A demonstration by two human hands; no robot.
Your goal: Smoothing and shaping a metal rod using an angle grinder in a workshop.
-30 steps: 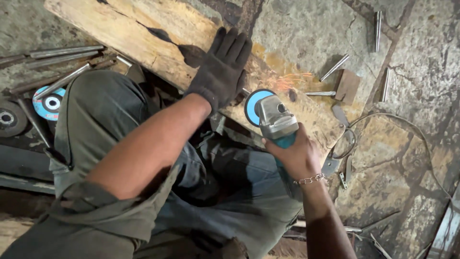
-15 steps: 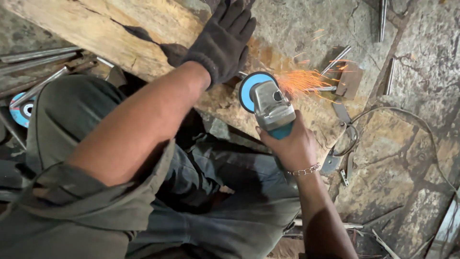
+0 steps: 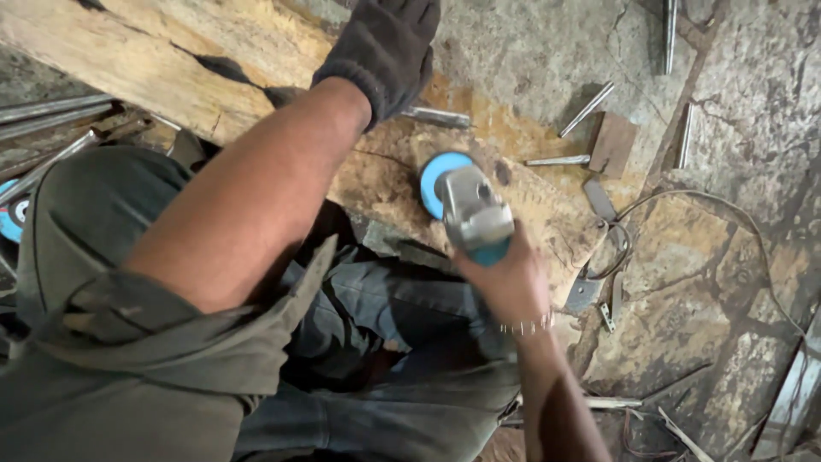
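Observation:
My right hand [image 3: 506, 284] grips the body of an angle grinder [image 3: 472, 210] whose blue disc [image 3: 434, 175] stands just above a worn wooden plank [image 3: 205, 77]. No sparks show now. My left hand [image 3: 386, 47], in a dark knitted glove, presses down on a thin metal rod [image 3: 436, 116] lying on the plank, further from me than the grinder. The rod's end sticks out to the right of the glove. A thin bracelet sits on my right wrist.
Short metal rods [image 3: 586, 109] and a small rusty plate [image 3: 612, 142] lie on the cracked stone floor to the right. A power cord [image 3: 727, 218] loops there. Long bars [image 3: 51, 109] and a spare blue disc [image 3: 12, 216] lie at the left. My knees fill the foreground.
The sparks seen half a second ago are gone. The grinder has pulled back toward me, off the rod. My gloved left hand stays on the rod as the view shifts.

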